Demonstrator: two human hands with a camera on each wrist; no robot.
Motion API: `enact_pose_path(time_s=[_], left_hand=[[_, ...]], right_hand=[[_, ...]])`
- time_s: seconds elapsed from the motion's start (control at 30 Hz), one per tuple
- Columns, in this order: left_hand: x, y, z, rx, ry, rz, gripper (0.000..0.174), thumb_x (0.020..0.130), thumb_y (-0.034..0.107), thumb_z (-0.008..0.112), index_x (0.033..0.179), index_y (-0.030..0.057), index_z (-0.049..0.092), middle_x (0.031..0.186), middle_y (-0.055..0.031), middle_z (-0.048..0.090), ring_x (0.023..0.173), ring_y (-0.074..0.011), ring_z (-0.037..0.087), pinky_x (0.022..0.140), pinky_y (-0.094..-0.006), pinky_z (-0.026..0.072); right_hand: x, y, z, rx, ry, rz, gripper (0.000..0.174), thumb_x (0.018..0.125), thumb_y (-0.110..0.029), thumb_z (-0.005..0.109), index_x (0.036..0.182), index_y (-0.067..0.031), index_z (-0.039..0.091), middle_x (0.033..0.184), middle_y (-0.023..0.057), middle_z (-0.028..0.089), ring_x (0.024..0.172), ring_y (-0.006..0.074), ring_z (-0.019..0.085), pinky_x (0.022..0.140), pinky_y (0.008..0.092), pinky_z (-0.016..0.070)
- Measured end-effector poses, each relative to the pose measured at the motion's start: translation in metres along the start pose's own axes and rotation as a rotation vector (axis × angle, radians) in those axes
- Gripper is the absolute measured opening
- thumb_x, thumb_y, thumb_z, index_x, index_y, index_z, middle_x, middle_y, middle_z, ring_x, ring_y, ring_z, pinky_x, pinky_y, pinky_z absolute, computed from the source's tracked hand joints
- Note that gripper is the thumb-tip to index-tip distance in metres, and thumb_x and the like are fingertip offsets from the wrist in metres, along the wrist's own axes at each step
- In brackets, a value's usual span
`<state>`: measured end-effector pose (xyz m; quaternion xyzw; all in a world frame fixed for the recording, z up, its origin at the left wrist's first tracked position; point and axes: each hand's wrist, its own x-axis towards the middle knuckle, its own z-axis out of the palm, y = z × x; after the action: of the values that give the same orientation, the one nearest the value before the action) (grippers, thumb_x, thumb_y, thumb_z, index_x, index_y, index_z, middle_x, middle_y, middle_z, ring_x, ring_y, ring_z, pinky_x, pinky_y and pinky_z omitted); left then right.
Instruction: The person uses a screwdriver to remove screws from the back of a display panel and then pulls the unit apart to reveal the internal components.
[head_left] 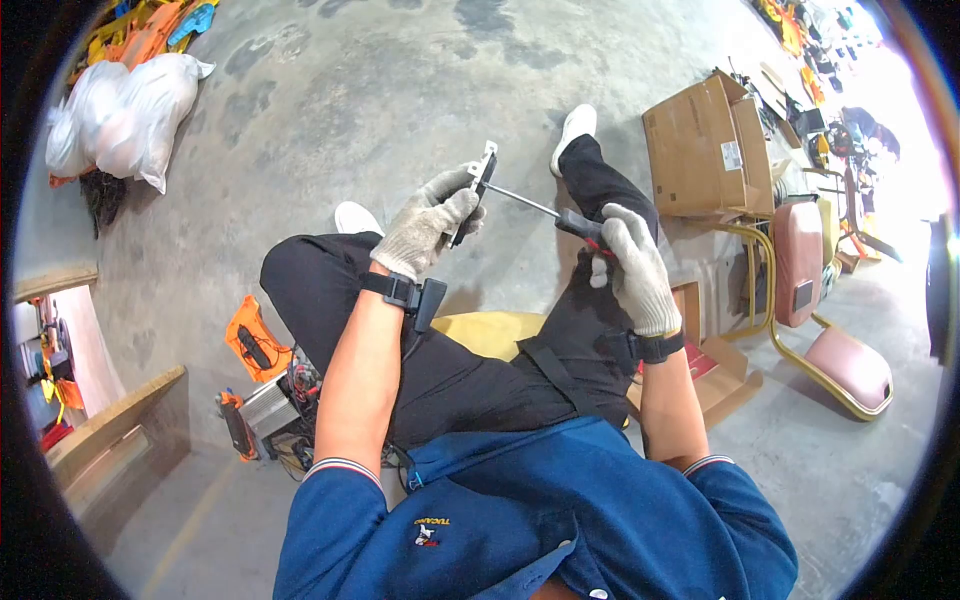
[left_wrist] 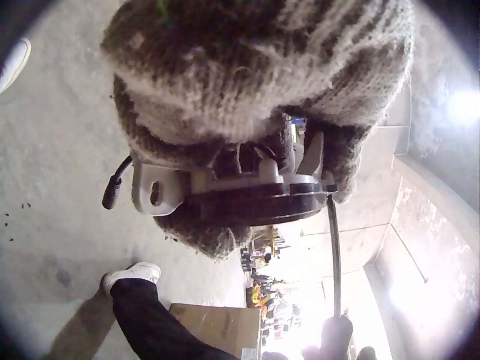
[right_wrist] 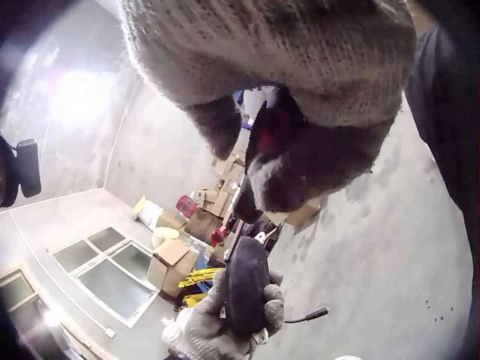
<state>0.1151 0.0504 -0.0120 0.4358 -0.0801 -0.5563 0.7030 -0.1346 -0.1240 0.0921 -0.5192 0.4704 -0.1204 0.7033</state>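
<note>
In the head view a gloved left hand (head_left: pixel 430 222) grips a small black and white part (head_left: pixel 472 200). The gloved right hand (head_left: pixel 640 272) holds a screwdriver (head_left: pixel 580 226) by its dark handle, the shaft reaching the part's edge. From the left wrist, the part (left_wrist: pixel 255 202) shows a white tab with a hole and a short black cable (left_wrist: pixel 112 191); the screwdriver shaft (left_wrist: pixel 334 255) meets its right end. In the right wrist view the left hand (right_wrist: pixel 217 322) holds the rounded black part (right_wrist: pixel 247 285), and the right hand (right_wrist: pixel 277 97) curls round the handle.
A cardboard box (head_left: pixel 700 150) and a chair with a gold frame (head_left: pixel 770 270) stand to the right. White bags (head_left: pixel 130 115) lie at the upper left. An orange piece (head_left: pixel 250 338) and a metal device (head_left: pixel 270 408) rest by the left knee; an opened carton (head_left: pixel 720 385) is lower right.
</note>
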Motion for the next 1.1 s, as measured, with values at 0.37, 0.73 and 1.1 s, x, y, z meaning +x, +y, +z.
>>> enact_pose_path(time_s=[0.37, 0.73, 1.1], left_hand=[[0.002, -0.003, -0.003, 0.003, 0.001, -0.005, 0.051, 0.103, 0.016, 0.077, 0.150, 0.0044, 0.060, 0.117, -0.0058, 0.073, 0.099, -0.0205, 0.075, 0.088, -0.0360, 0.0658], [0.002, -0.004, -0.002, -0.002, 0.023, 0.009, 0.049, 0.103, 0.014, 0.076, 0.149, 0.0037, 0.061, 0.117, -0.0069, 0.073, 0.099, -0.0220, 0.076, 0.086, -0.0361, 0.0661], [0.000, 0.000, 0.005, -0.015, 0.029, 0.011, 0.054, 0.103, 0.017, 0.076, 0.151, 0.0002, 0.057, 0.116, -0.0086, 0.074, 0.098, -0.0224, 0.076, 0.083, -0.0357, 0.0651]], right_hand=[[0.003, 0.011, -0.001, -0.082, 0.019, -0.083, 0.057, 0.102, -0.023, 0.070, 0.150, 0.0020, 0.050, 0.113, 0.0117, 0.068, 0.076, 0.0144, 0.065, 0.069, 0.0297, 0.0557], [0.003, 0.000, -0.004, -0.217, -0.001, -0.116, 0.060, 0.100, -0.024, 0.070, 0.150, 0.0026, 0.049, 0.113, 0.0115, 0.066, 0.083, 0.0117, 0.065, 0.072, 0.0285, 0.0538], [0.004, -0.002, -0.002, -0.100, 0.004, -0.031, 0.054, 0.104, -0.023, 0.069, 0.148, 0.0032, 0.051, 0.114, 0.0106, 0.066, 0.081, 0.0118, 0.064, 0.071, 0.0278, 0.0549]])
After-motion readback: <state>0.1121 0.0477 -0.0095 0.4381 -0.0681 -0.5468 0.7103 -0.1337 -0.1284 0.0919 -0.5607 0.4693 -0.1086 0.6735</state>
